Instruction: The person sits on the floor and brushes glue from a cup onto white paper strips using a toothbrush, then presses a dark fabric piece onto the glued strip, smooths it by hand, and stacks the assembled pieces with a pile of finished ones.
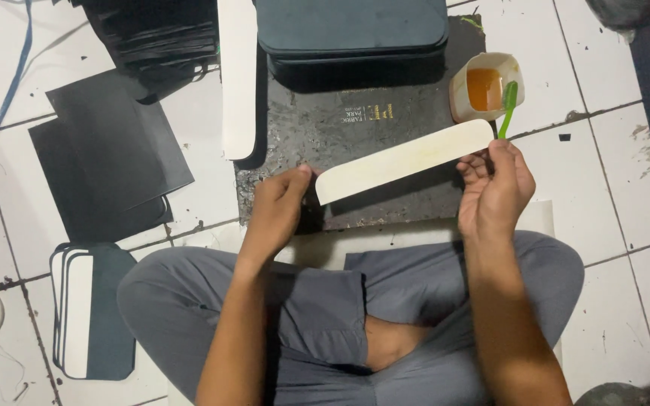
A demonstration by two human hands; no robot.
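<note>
My left hand point(280, 207) pinches the near end of a long cream-white strip point(404, 159) with rounded ends, holding it tilted above a black work board point(355, 128). My right hand point(494, 188) grips a green brush point(508, 105) whose tip reaches into a small cup of orange glue point(485, 89); this hand also touches the strip's far end. I sit cross-legged on the floor in grey trousers.
A dark rounded case point(351, 34) lies at the back of the board, with another white strip point(237, 75) beside it. Black sheets point(114, 162) and a stack of black pieces point(156, 37) lie left. Dark padded panels point(88, 312) rest by my left knee on white tiles.
</note>
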